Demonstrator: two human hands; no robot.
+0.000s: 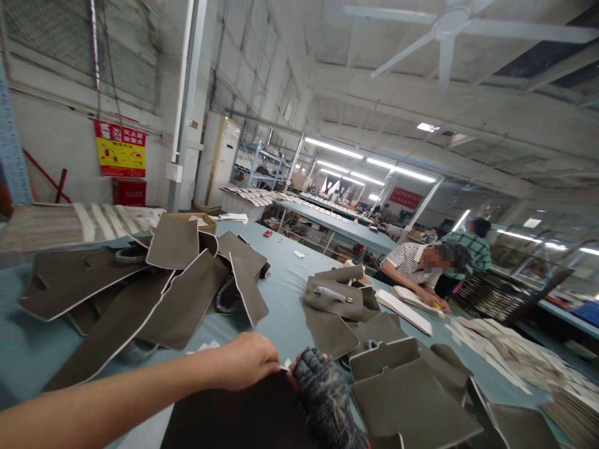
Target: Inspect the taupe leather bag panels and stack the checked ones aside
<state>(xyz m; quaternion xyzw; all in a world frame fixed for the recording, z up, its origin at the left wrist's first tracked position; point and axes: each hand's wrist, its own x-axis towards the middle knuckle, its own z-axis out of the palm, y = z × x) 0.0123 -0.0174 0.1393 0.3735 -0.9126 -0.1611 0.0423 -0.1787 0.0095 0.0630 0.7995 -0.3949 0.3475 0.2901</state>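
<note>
My left hand point(248, 360) is bare and pinches the top edge of a dark brown panel point(243, 415) lying on the teal table point(285, 299) right in front of me. My right hand point(318, 390) wears a grey knitted glove and grips the same edge, fingertips meeting the left hand's at a small white bit. A heap of grey-brown panels with white edging point(154, 293) lies to the left. More such panels point(402, 399) are stacked to the right.
Across the table a person in a striped shirt point(412, 265) bends over flat white pieces point(405, 308); a second person stands behind. Light cut pieces point(505, 352) cover the table's right end. Long tables and shelves run into the back; a ceiling fan hangs above.
</note>
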